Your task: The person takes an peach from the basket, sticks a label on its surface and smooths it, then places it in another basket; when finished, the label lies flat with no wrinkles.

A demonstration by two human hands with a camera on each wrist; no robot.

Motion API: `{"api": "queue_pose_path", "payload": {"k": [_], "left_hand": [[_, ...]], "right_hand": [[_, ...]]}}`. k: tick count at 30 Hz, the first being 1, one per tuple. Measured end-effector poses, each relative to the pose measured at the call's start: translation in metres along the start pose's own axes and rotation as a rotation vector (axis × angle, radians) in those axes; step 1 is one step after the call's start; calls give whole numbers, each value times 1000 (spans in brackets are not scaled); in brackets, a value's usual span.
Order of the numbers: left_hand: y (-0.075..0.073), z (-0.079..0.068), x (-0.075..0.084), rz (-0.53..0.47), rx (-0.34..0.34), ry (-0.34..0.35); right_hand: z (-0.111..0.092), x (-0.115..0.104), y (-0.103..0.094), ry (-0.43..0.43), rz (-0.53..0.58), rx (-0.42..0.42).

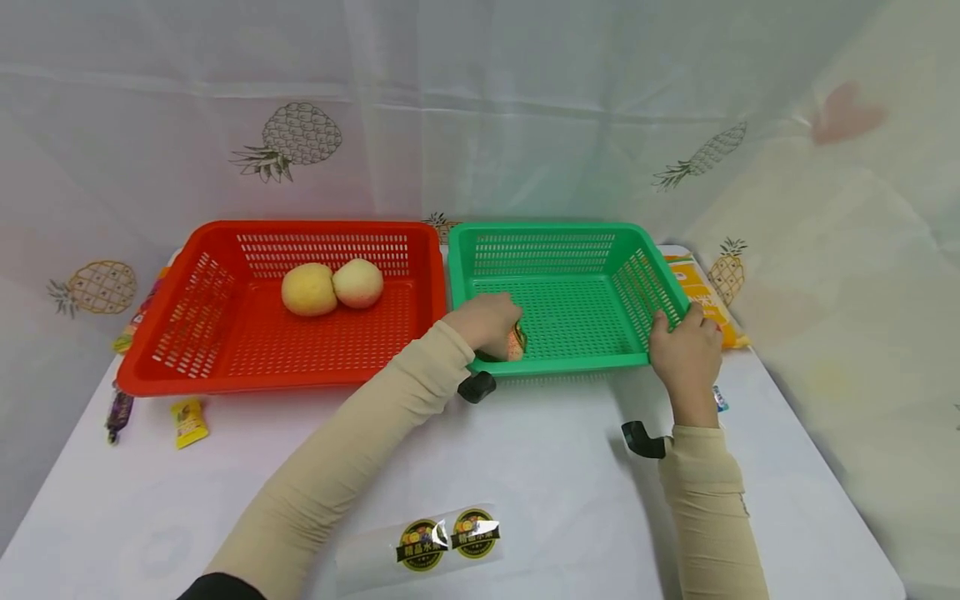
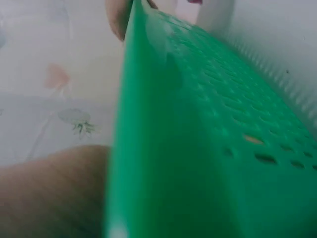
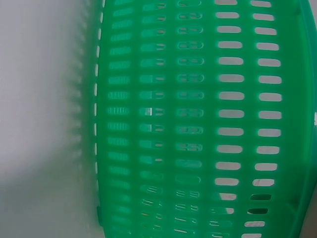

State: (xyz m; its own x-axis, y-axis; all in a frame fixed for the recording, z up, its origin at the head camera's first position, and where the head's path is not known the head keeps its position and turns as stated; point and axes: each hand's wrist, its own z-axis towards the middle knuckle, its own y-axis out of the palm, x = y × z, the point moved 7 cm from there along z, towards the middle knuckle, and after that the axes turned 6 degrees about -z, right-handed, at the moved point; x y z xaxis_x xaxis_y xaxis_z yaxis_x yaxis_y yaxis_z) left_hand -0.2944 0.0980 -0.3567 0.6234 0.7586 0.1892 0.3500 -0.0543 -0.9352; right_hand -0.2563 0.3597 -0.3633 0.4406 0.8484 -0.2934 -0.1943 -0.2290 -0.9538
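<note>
My left hand [image 1: 489, 323] reaches over the front rim into the near left corner of the green basket [image 1: 551, 364]. It holds a pinkish peach [image 1: 514, 345] with a black and gold sticker, low in the basket; the hand covers most of the fruit. With my right hand [image 1: 686, 354] I grip the basket's near right corner, thumb at the rim. In the left wrist view the green basket wall [image 2: 173, 148] hides the left fingers and the fruit. The right wrist view shows the slotted front wall of the basket [image 3: 205, 119], with no fingers in sight.
Left of the green basket stands a red basket [image 1: 247, 389] with two yellowish peaches [image 1: 309, 290]. A clear strip with two round stickers [image 1: 422, 545] lies near the front. A yellow candy packet [image 1: 189, 422], a purple wrapper [image 1: 119, 412] and an orange bag [image 1: 705, 292] lie around the baskets.
</note>
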Motion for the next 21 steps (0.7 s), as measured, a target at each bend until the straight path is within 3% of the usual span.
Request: {"api": "queue_pose_path", "payload": {"k": [4, 10, 16, 21], "left_hand": [[1, 0, -3, -91, -13, -4], [-1, -7, 4, 13, -18, -46], [1, -4, 4, -57, -53, -64], [-1, -5, 0, -12, -80, -88]], "right_hand": [[0, 0, -1, 3, 0, 4], [1, 1, -2, 11, 11, 10], [1, -1, -1, 5, 26, 14], [1, 0, 0, 9, 23, 7]]}}
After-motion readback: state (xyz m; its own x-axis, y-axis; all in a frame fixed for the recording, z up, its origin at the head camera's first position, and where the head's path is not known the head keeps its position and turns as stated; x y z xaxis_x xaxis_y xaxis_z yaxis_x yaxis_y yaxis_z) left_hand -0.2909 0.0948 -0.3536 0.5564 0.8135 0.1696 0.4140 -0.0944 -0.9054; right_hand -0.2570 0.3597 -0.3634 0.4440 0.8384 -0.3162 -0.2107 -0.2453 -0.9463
